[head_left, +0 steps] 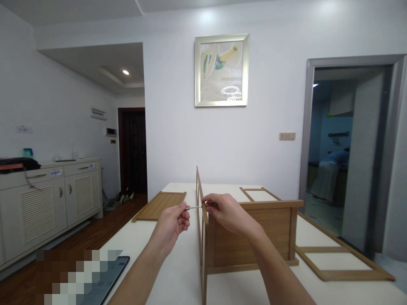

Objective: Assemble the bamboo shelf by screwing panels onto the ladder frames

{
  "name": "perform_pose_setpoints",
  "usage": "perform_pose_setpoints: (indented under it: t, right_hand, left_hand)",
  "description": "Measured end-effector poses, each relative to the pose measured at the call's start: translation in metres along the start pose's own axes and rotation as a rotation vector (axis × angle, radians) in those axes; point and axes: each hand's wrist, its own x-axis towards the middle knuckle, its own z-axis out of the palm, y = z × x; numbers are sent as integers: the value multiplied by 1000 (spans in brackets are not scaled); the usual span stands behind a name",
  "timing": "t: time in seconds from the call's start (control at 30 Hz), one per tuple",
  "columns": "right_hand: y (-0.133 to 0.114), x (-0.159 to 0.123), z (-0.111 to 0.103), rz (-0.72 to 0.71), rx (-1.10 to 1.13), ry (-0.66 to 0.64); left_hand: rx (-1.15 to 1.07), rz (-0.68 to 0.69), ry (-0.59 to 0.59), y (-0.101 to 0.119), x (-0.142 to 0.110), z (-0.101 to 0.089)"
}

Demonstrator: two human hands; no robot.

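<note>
A partly built wooden cabinet piece (pixel 254 237) stands on the white table (pixel 178 271), with an upright slatted side frame (pixel 201 220) at its left. My left hand (pixel 173 222) pinches the end of a thin metal rod (pixel 193 207) that points at the top of that frame. My right hand (pixel 227 212) is closed on the frame's top edge, where the rod's other end meets it; whether those fingers also hold a small part is hidden.
A flat wooden panel (pixel 160 205) lies at the table's far left. Open wooden frames lie at the back (pixel 259 193) and at the right (pixel 343 256). A dark tablet (pixel 110 277) sits near the front left edge. A white sideboard (pixel 47 203) stands left.
</note>
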Motion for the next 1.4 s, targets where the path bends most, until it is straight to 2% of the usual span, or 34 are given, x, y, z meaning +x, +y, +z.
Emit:
perform_pose_setpoints:
  t: [0.3, 0.5, 0.67, 0.9, 1.17, 1.27, 1.4]
  right_hand:
    - [-1, 0, -1, 15, 1, -4]
    - [0, -1, 0, 13, 2, -4]
    - [-2, -1, 0, 9, -5, -5]
    - [-3, -1, -2, 14, -5, -12]
    - [-1, -1, -1, 3, -9, -10]
    - [-2, -1, -2, 8, -9, -6]
    - [-2, -1, -2, 4, -12, -10]
  left_hand:
    - [395, 326, 117, -3, -1, 5]
    - [408, 356, 103, -5, -2, 4]
    - [489, 440, 195, 0, -5, 7]
    - [697, 709, 251, 0, -7, 5]
    - [885, 983, 259, -5, -7, -1]
    - [913, 1035, 264, -7, -5, -4]
    - [879, 1015, 253, -8, -2, -9]
